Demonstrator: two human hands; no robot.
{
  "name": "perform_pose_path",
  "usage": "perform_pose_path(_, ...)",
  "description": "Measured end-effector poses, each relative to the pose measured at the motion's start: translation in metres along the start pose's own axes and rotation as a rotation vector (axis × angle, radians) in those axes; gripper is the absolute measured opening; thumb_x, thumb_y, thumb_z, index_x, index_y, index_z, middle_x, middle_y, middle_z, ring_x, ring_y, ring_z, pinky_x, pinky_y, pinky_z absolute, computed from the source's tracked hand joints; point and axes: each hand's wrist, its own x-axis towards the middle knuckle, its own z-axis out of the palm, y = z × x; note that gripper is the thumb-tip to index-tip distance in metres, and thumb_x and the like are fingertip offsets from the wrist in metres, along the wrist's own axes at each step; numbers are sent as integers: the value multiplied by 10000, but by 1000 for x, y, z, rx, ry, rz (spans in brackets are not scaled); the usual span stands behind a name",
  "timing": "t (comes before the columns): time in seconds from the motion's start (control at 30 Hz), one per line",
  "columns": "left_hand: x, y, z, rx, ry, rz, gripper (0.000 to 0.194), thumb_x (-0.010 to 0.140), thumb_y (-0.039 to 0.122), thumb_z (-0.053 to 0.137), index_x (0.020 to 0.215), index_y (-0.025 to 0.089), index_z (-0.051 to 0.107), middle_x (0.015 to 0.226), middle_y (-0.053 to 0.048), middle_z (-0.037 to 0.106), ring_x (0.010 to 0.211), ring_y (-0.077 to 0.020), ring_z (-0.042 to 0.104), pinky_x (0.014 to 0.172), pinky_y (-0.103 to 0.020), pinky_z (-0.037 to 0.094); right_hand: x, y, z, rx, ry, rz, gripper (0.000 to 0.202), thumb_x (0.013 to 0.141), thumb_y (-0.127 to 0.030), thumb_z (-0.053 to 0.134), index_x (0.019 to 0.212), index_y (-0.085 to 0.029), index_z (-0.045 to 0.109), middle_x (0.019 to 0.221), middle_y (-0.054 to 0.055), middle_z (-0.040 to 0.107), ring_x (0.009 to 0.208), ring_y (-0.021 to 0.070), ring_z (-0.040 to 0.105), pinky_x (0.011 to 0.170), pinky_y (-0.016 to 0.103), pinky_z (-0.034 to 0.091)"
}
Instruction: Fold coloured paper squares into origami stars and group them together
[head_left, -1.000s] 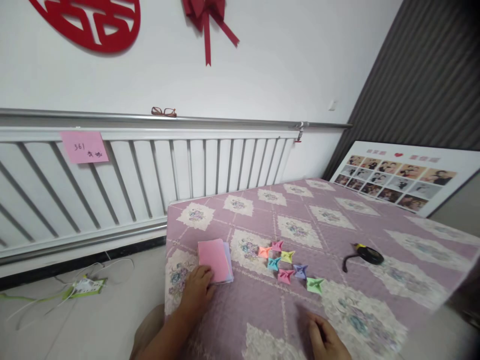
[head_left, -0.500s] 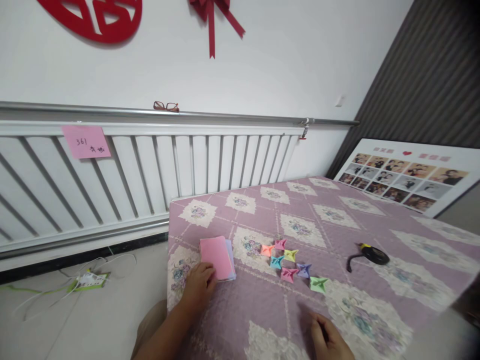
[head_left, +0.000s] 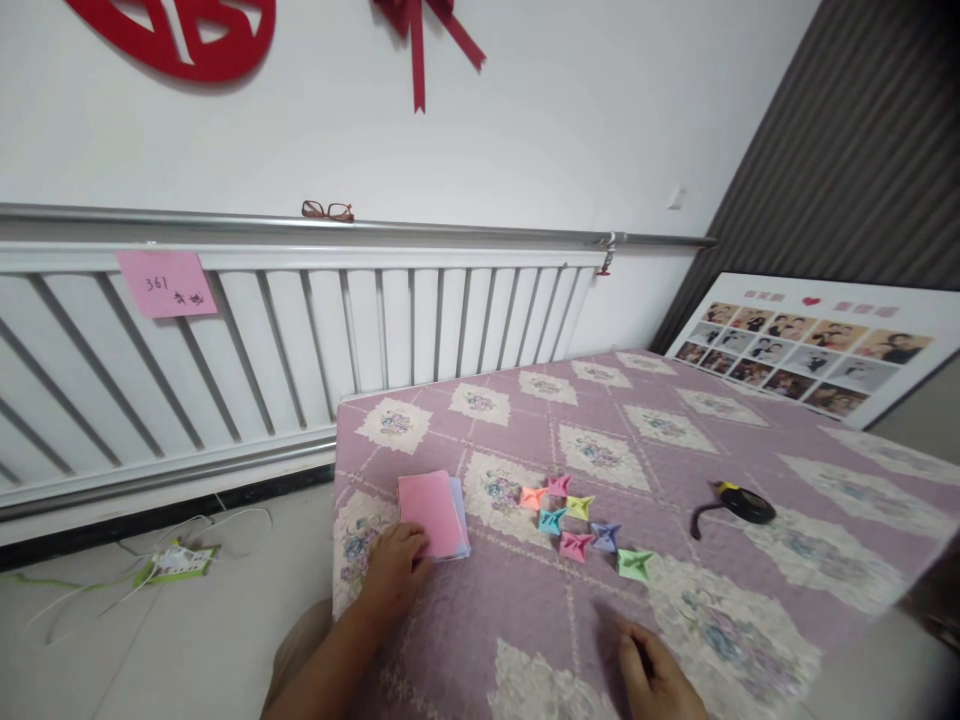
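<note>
My left hand [head_left: 397, 565] lies at the near-left corner of a stack of coloured paper [head_left: 431, 512], its fingertips touching the pink top sheet. A lilac sheet shows along the stack's right side. My right hand [head_left: 651, 672] rests on the cloth near the front edge, fingers curled in, with nothing visible in it. Between and beyond the hands sit several small folded paper pieces; the green one [head_left: 634, 565] is nearest my right hand. Others include a purple piece [head_left: 604, 536], a blue piece [head_left: 551, 520], a yellow piece [head_left: 579, 507] and an orange piece [head_left: 532, 497].
A purple floral cloth [head_left: 525, 620] covers the table. Toward the right lies a black and yellow object with a strap [head_left: 746, 505]. A photo board [head_left: 810, 345] leans at the far right. Behind the table runs a white radiator [head_left: 442, 320]; a power strip [head_left: 180, 560] with cables lies on the floor.
The whole view has shifted very slightly. Both hands, the paper stack and the folded pieces keep their places on the table.
</note>
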Motion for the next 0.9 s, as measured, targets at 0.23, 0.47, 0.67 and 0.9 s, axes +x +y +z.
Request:
perform_pose_path(0.23,1,0,-1,26,-11,5,238,908,238,501,994,233,723,1156,-70,680,1108,-247,575,983,-425,377,-2,-2,-1,2,-1,6,439,741,-562,474,916,-243,719,977,72,776,933,282,720,778,335,580)
perform_pose_path(0.47,1,3,-4,52,-20,-9,209,849,236,581,1015,230,708,1169,-75,667,1109,-263,568,963,-438,365,-2,-2,-1,30,23,-11,409,742,-548,494,899,-248,722,949,65,779,907,276,724,768,330,582)
perform_pose_path(0.67,1,6,-6,59,-23,0,190,880,241,559,990,230,714,1146,-67,674,1092,-256,572,966,-438,351,-3,-2,0,36,10,2,424,744,-550,481,918,-240,712,961,66,777,918,277,720,770,335,581)
perform_pose_path(0.9,2,7,-7,52,-11,-2,199,908,252,536,982,233,720,1129,-58,686,1080,-249,585,944,-422,372,-2,1,1,10,-51,39,508,750,-598,442,974,-217,693,1032,85,761,977,293,705,833,371,567)
